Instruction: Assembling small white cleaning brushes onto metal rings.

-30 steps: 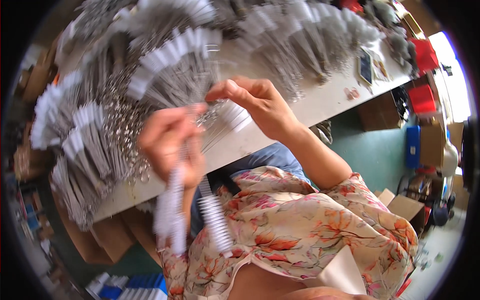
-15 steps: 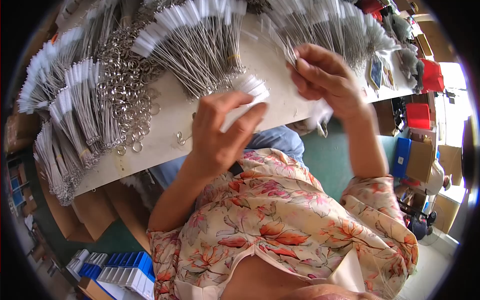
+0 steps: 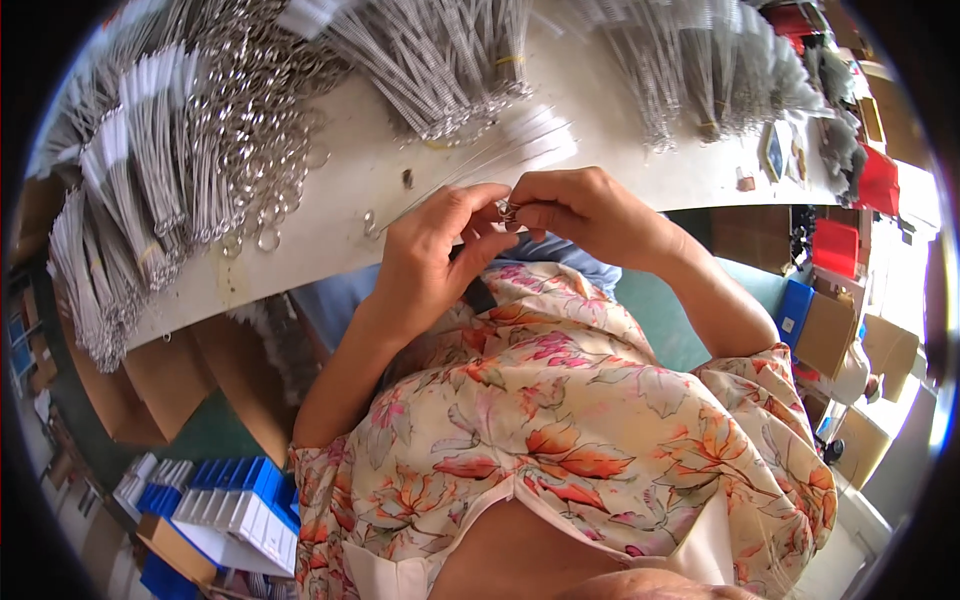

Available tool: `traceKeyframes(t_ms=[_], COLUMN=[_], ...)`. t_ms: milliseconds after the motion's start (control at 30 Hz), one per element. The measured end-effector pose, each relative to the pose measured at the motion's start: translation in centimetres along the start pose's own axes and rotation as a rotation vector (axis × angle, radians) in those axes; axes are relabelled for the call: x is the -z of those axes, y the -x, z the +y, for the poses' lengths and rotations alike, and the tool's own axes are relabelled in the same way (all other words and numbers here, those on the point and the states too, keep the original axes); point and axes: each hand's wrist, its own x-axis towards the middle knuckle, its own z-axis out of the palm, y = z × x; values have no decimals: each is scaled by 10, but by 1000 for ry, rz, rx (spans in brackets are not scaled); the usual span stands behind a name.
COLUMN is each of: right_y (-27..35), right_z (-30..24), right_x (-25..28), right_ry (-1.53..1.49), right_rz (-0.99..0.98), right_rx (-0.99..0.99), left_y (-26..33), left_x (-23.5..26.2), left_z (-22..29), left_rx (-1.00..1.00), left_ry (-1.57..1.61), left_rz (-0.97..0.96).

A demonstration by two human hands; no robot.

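Note:
My left hand (image 3: 432, 243) and my right hand (image 3: 592, 212) meet at the front edge of the table. Between their fingertips is a small shiny metal ring (image 3: 504, 210), partly covered by the fingers. Both hands are closed in a pinch around it; whether a wire end is also in there I cannot tell. Just beyond the hands lie a few loose thin wire brushes (image 3: 541, 138) with white bristles. A bundle of wire brushes (image 3: 440, 85), looped ends toward me, lies past them.
A heap of metal rings (image 3: 270, 110) spreads at the left, beside more bundled brushes (image 3: 150, 190). Further bundles (image 3: 690, 70) lie at the back right. A couple of single rings (image 3: 369, 222) sit near the table edge. Cardboard boxes (image 3: 165, 375) stand below the table.
My right hand has come from the brushes at the back right to my left hand, and the two now meet fingertip to fingertip. My left fingers have closed. The view has shifted slightly.

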Motion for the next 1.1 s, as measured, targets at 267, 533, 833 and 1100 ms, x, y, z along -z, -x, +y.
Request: traceKeyframes(t_ms=[267,533,833,1100], right_y=[-9,12,-35,-21], right_z=[-21,14,-35,-43], right_x=[17,20,-37,-23], right_ry=[-564,782,218,-152], right_rz=[-605,55,232,58], right_rx=[-463,-21,389,314], left_y=[6,43,13,0], left_x=[20,56,59,94], left_z=[12,-12,23,37], left_rx=[-517,228,320,242], left_ry=[-262,-698,380,406], left_rz=[-9,235,387,-28])
